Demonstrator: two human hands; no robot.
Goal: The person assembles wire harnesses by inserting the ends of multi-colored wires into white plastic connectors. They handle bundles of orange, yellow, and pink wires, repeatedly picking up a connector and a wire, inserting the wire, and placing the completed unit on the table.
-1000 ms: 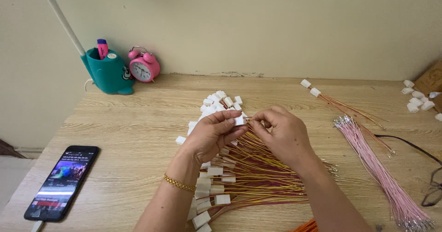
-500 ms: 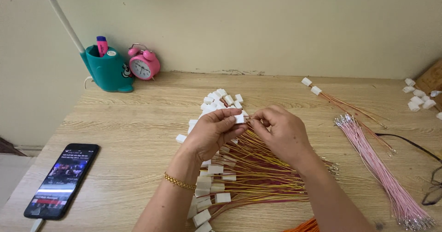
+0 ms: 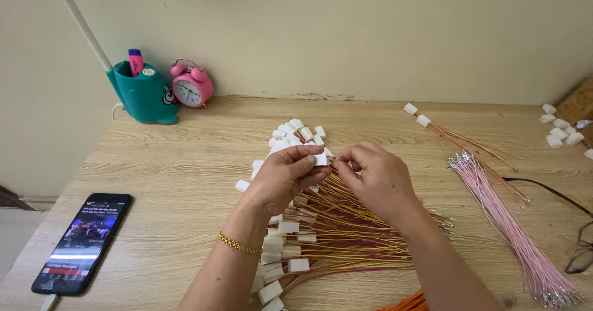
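My left hand pinches a small white plastic connector between thumb and fingers at the middle of the wooden table. My right hand meets it from the right, fingertips closed on a thin wire at the connector's end. Under both hands lies a fan of yellow and red wires with white connectors on their ends. A small heap of loose white connectors sits just beyond my hands.
A bundle of pink wires lies at the right, with two wired connectors behind it. More white connectors sit at the far right. A phone lies at the front left. A teal lamp base and pink alarm clock stand at the back left.
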